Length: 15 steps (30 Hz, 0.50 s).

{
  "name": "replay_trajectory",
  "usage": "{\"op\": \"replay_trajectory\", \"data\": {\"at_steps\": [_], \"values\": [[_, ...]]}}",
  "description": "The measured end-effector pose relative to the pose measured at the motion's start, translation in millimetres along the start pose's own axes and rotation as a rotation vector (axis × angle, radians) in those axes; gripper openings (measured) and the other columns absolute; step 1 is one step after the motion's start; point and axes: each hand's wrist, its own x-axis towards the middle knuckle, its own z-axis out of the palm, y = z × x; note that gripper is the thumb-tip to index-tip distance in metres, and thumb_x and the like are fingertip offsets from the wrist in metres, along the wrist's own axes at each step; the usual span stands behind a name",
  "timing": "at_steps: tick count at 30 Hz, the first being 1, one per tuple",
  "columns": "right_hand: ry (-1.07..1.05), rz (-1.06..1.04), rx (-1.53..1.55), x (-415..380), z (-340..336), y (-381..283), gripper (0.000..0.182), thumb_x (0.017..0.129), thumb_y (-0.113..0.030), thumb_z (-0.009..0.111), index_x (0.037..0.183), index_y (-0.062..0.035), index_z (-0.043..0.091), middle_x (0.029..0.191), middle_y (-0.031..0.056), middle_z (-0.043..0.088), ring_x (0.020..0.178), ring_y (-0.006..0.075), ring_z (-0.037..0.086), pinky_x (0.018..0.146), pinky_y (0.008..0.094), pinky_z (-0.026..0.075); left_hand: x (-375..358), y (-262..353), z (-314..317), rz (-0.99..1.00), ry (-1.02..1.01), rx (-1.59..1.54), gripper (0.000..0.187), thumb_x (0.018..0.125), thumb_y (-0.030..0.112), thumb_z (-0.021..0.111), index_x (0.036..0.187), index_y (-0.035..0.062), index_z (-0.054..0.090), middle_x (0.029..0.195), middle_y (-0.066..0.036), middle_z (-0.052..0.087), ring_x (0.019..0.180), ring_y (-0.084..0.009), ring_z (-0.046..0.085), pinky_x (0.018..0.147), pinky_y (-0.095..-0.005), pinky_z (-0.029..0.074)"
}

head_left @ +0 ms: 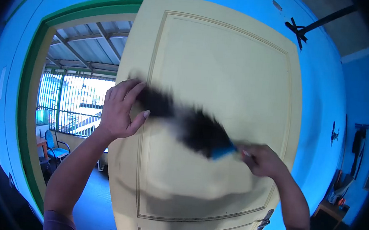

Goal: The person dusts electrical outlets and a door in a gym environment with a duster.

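Observation:
A black feather duster (196,131) with a blue collar slants across a cream panelled door (226,66), smeared by motion. My right hand (262,159) is closed around its handle at the lower right. My left hand (123,108) is raised at the door's left edge, thumb held apart from the stretched fingers. The duster's far end overlaps these fingertips in this view, and part of its tip lies behind them. Shadows of my arms and the duster fall on the lower half of the door.
Left of the door is a green-framed doorway (29,104) onto a roofed area with a barred window (76,101) and a blue chair (56,146). A metal door handle (264,221) sits low on the right. A small wooden table (332,210) stands by the right wall.

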Motion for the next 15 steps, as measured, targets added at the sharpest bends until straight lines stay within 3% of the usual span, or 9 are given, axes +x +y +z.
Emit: {"op": "replay_trajectory", "data": {"at_steps": [4, 6, 7, 8, 9, 10, 12, 13, 15], "values": [[-0.337, 0.089, -0.155, -40, -49, -4, 0.034, 0.085, -0.022, 0.071, 0.119, -0.0244, 0.070, 0.088, 0.0095, 0.071, 0.086, 0.0309, 0.068, 0.075, 0.0405, 0.054, 10, 18, -24, 0.012, 0.046, -0.027, 0.065, 0.081, 0.037, 0.064, 0.136, 0.0041, 0.051, 0.130, -0.021, 0.053, 0.120, -0.0380, 0.050, 0.101, -0.0484, 0.036], [-0.186, 0.035, -0.185, -18, -66, 26, 0.028, 0.083, -0.019, 0.070, 0.111, -0.0200, 0.074, 0.090, 0.0089, 0.072, 0.082, 0.0316, 0.068, 0.073, 0.0416, 0.054, 21, 39, -26, 0.011, 0.085, -0.054, 0.065, 0.081, 0.037, 0.064, 0.135, 0.0038, 0.051, 0.129, -0.021, 0.054, 0.119, -0.0384, 0.050, 0.101, -0.0482, 0.036], [0.022, -0.179, -0.190, 3, -74, 50, 0.038, 0.079, -0.005, 0.070, 0.116, -0.0142, 0.071, 0.083, 0.0132, 0.069, 0.073, 0.0237, 0.066, 0.067, 0.0361, 0.052, 31, 47, -24, 0.026, 0.127, -0.070, 0.064, 0.081, 0.036, 0.064, 0.135, 0.0034, 0.051, 0.128, -0.021, 0.055, 0.119, -0.0388, 0.051, 0.101, -0.0481, 0.036], [-0.066, 0.211, -0.257, 30, -104, 32, 0.028, 0.083, -0.013, 0.063, 0.110, -0.0126, 0.071, 0.092, 0.0199, 0.068, 0.079, 0.0400, 0.064, 0.074, 0.0450, 0.052, 35, 57, -17, 0.028, 0.171, -0.051, 0.062, 0.082, 0.035, 0.064, 0.134, 0.0035, 0.052, 0.128, -0.020, 0.056, 0.119, -0.0378, 0.051, 0.101, -0.0471, 0.037], [0.143, 0.131, -0.218, 53, -119, 38, 0.031, 0.085, -0.012, 0.058, 0.113, -0.0115, 0.068, 0.091, 0.0229, 0.067, 0.078, 0.0410, 0.064, 0.074, 0.0456, 0.051, 38, 66, -14, 0.020, 0.168, -0.050, 0.062, 0.082, 0.035, 0.064, 0.134, 0.0035, 0.052, 0.128, -0.020, 0.056, 0.119, -0.0378, 0.051, 0.101, -0.0471, 0.037], [0.223, 0.128, -0.257, 77, -138, 40, 0.030, 0.087, -0.013, 0.056, 0.115, -0.0107, 0.065, 0.091, 0.0232, 0.067, 0.080, 0.0425, 0.064, 0.074, 0.0478, 0.051, 42, 74, -12, 0.004, 0.146, -0.031, 0.062, 0.083, 0.033, 0.063, 0.135, 0.0009, 0.050, 0.130, -0.020, 0.056, 0.121, -0.0386, 0.051, 0.102, -0.0473, 0.036], [0.443, 0.036, -0.472, 104, -156, 25, 0.021, 0.090, -0.013, 0.054, 0.108, -0.0073, 0.062, 0.090, 0.0220, 0.068, 0.086, 0.0430, 0.064, 0.076, 0.0533, 0.050, 41, 86, 0, -0.007, 0.148, -0.026, 0.063, 0.085, 0.029, 0.064, 0.137, -0.0027, 0.046, 0.133, -0.022, 0.054, 0.124, -0.0387, 0.050, 0.104, -0.0468, 0.035], [0.456, 0.045, -0.548, 102, -156, 4, 0.022, 0.089, -0.011, 0.054, 0.109, -0.0076, 0.063, 0.089, 0.0215, 0.069, 0.085, 0.0433, 0.064, 0.077, 0.0534, 0.051, 40, 89, 4, -0.018, 0.133, -0.032, 0.063, 0.085, 0.029, 0.064, 0.137, -0.0027, 0.046, 0.133, -0.022, 0.054, 0.124, -0.0387, 0.050, 0.104, -0.0468, 0.035], [0.285, -0.099, -0.565, 82, -149, -16, 0.025, 0.089, -0.012, 0.055, 0.112, -0.0098, 0.063, 0.091, 0.0201, 0.069, 0.086, 0.0417, 0.065, 0.076, 0.0531, 0.051, 36, 93, 11, -0.107, 0.291, -0.057, 0.062, 0.082, 0.031, 0.066, 0.133, -0.0012, 0.050, 0.121, -0.020, 0.059, 0.113, -0.0372, 0.054, 0.096, -0.0441, 0.039]]}}
